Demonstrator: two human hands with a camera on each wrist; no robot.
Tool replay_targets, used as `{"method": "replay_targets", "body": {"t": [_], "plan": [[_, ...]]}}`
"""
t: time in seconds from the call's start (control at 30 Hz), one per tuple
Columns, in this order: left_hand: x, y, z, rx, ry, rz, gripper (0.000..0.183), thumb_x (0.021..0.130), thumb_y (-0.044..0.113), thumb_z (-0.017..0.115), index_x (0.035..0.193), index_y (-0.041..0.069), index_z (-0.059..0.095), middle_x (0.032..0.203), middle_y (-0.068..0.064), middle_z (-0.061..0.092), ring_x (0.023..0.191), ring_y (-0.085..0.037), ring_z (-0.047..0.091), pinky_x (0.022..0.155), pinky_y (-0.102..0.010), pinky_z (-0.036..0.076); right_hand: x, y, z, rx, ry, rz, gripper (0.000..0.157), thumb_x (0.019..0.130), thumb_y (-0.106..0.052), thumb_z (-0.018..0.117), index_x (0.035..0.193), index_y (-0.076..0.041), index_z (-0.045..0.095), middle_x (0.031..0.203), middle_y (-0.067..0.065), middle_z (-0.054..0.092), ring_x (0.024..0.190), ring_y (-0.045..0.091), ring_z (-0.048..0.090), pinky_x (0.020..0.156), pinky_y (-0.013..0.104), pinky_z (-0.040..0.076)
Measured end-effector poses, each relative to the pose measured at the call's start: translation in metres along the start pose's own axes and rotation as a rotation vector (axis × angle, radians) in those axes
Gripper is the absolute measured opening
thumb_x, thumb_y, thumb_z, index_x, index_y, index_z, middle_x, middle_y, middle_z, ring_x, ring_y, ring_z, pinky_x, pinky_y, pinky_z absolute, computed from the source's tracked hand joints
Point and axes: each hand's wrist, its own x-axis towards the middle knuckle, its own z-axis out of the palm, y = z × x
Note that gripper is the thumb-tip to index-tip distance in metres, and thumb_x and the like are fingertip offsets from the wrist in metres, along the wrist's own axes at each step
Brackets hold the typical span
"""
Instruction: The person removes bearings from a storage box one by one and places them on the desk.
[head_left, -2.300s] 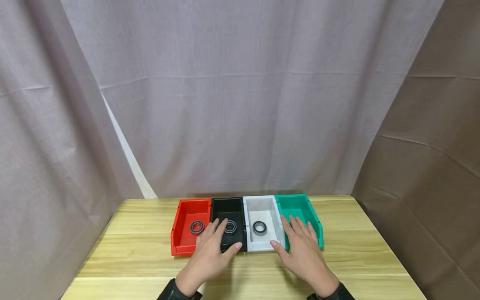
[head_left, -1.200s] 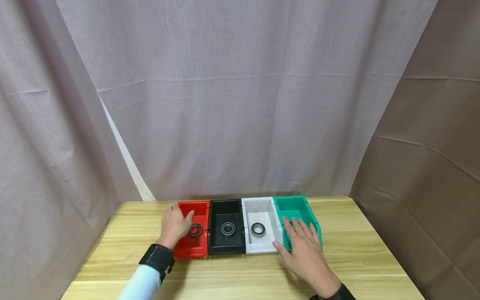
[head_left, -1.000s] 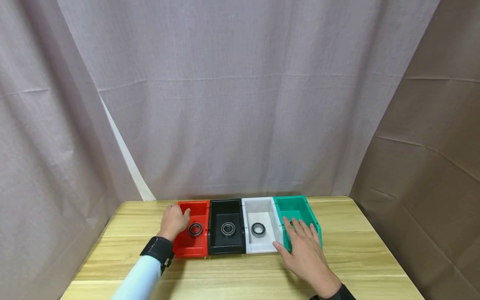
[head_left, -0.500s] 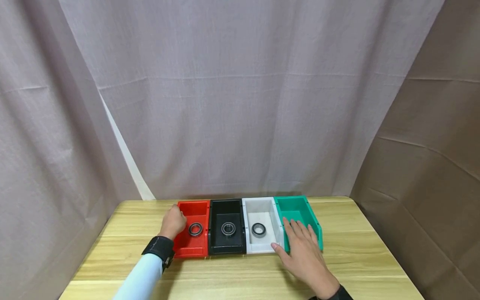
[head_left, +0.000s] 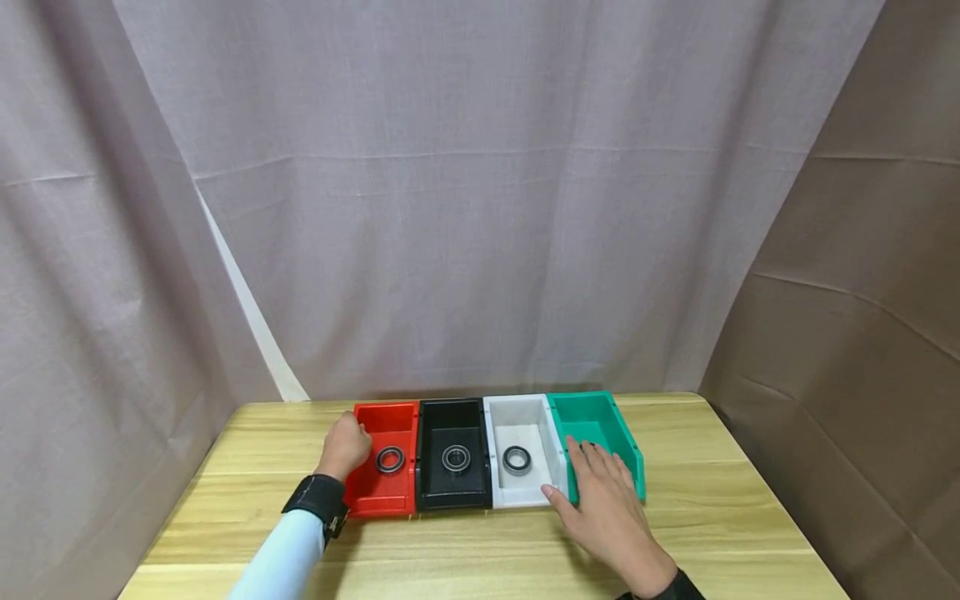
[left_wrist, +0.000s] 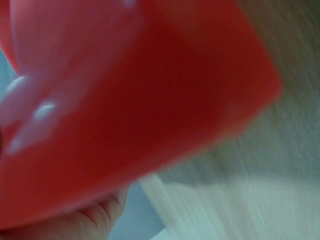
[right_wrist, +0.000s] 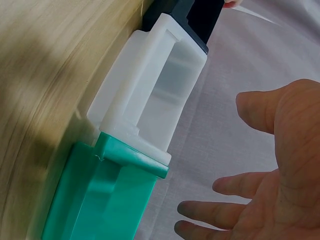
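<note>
My left hand point(head_left: 347, 446) grips the left wall of the red bin point(head_left: 382, 503), its fingers curled over the edge. Up close in the left wrist view, that wall point(left_wrist: 170, 95) hides most of the hand point(left_wrist: 87, 220). A ball bearing point(head_left: 379, 463) lies flat in the red bin. Others lie in the black bin point(head_left: 453, 417), bearing point(head_left: 446, 458), and the white bin point(head_left: 521, 408), bearing point(head_left: 507, 461). Fingers spread, my right hand point(head_left: 609, 512) hovers over the front of the green bin point(head_left: 585, 408); no bearing shows in its visible part. Nothing is in this hand point(right_wrist: 300, 160).
All the bins stand side by side in one row on a wooden table point(head_left: 465, 558), near its back edge. A grey curtain point(head_left: 480, 208) hangs behind them, and a brown one point(head_left: 847, 333) closes off the right side.
My left hand has moved left from above the black bin to the red bin's left wall, and its thumb has folded in. The right hand has hardly moved.
</note>
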Motion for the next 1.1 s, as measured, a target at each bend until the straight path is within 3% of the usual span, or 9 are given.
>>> {"method": "replay_targets", "body": {"t": [0.47, 0.7, 0.93, 1.1], "plan": [[-0.001, -0.001, 0.002, -0.058, 0.011, -0.016, 0.029, 0.104, 0.008, 0.052, 0.12, -0.014, 0.061, 0.113, -0.033, 0.069, 0.099, -0.044, 0.068, 0.099, -0.059, 0.057, 0.009, -0.011, 0.007, 0.04, -0.007, -0.017, 0.082, 0.095, -0.044, 0.078, 0.157, 0.001, 0.048, 0.155, 0.032, 0.055, 0.147, 0.053, 0.049, 0.12, 0.069, 0.038], [-0.004, -0.003, -0.001, -0.052, 0.025, -0.005, 0.028, 0.103, 0.008, 0.052, 0.117, -0.014, 0.061, 0.111, -0.032, 0.07, 0.097, -0.043, 0.068, 0.097, -0.059, 0.058, 0.027, -0.025, 0.017, 0.109, -0.056, -0.063, 0.081, 0.098, -0.048, 0.074, 0.159, -0.002, 0.047, 0.159, 0.024, 0.054, 0.151, 0.049, 0.046, 0.121, 0.069, 0.037], [-0.003, -0.002, -0.001, -0.076, -0.005, -0.062, 0.031, 0.105, 0.009, 0.052, 0.126, -0.013, 0.058, 0.119, -0.032, 0.068, 0.1, -0.041, 0.066, 0.1, -0.058, 0.058, 0.051, -0.048, 0.031, 0.228, -0.079, -0.15, 0.075, 0.101, -0.045, 0.071, 0.16, -0.005, 0.047, 0.161, 0.02, 0.053, 0.152, 0.044, 0.047, 0.124, 0.066, 0.036], [-0.002, 0.002, 0.001, -0.079, -0.008, -0.054, 0.032, 0.105, 0.008, 0.053, 0.126, -0.014, 0.06, 0.118, -0.031, 0.069, 0.098, -0.039, 0.066, 0.099, -0.057, 0.059, 0.066, -0.063, 0.044, 0.279, -0.111, -0.203, 0.072, 0.103, -0.044, 0.068, 0.161, -0.007, 0.046, 0.162, 0.019, 0.053, 0.153, 0.041, 0.046, 0.125, 0.063, 0.036]]}}
